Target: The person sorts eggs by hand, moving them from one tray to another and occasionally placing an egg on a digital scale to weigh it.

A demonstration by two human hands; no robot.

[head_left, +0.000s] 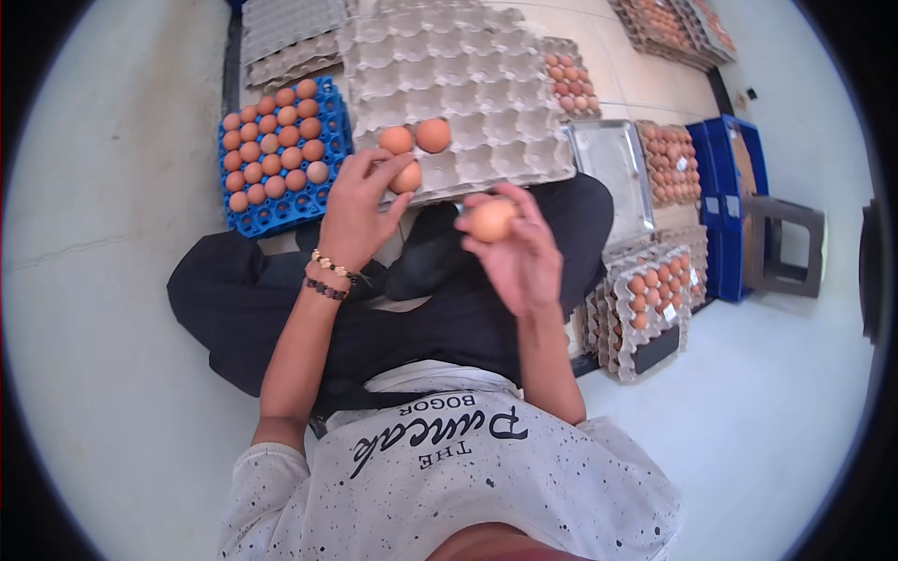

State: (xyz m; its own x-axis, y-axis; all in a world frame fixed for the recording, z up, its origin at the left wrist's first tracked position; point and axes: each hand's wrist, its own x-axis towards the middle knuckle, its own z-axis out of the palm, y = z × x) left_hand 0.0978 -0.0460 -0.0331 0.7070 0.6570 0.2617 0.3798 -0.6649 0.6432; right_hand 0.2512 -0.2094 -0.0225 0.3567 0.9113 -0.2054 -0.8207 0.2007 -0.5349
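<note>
A large grey cardboard egg tray (468,93) lies in front of my crossed legs, most of its cups bare. Two brown eggs (432,136) sit side by side in its cups near the left front. Just nearer to me, my left hand (357,210) has its thumb and fingers around another brown egg (406,178) at the tray's front edge. Above my lap, to the right, my right hand (524,252) holds a lighter brown egg (493,221) in its raised fingers. Left of the cardboard tray stands a blue plastic egg tray (327,112) bearing rows of brown eggs.
Stacked cardboard trays (290,33) stand at the back left. On the right are a metal pan (613,173), trays of eggs (669,159), and a nearer egg stack (622,337) with a dark phone-like slab (657,350). Beyond them stand blue crates (725,224) and a grey stool (790,245).
</note>
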